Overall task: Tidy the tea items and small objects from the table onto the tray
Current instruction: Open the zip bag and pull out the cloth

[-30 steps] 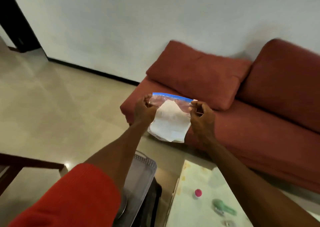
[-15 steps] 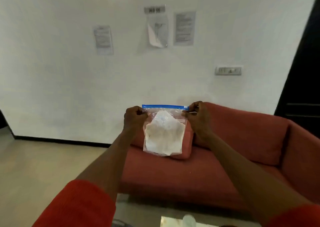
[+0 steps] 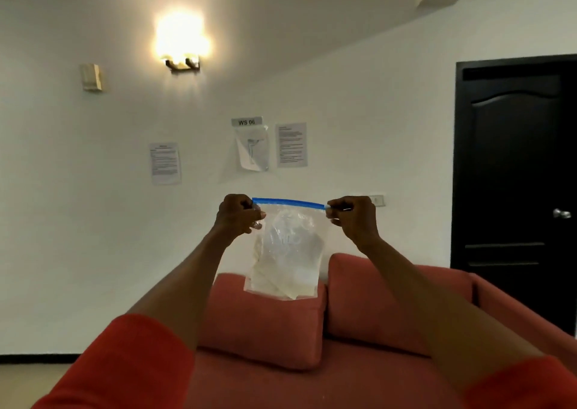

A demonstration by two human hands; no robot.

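Note:
A clear zip bag (image 3: 287, 252) with a blue seal strip along its top hangs in the air in front of me, holding something white and crumpled. My left hand (image 3: 237, 213) pinches the bag's top left corner. My right hand (image 3: 351, 216) pinches the top right corner, so the seal is stretched level between them. Both arms reach forward at about head height. The table and the tray are out of view.
A red sofa (image 3: 390, 302) with cushions stands below the bag against a white wall. Papers (image 3: 165, 163) are stuck on the wall, a lit lamp (image 3: 182, 49) hangs above, and a black door (image 3: 518, 174) is at the right.
Both hands have lifted the bag higher, and my view has tilted up from the table and floor to the wall. The table and tray have dropped out of sight.

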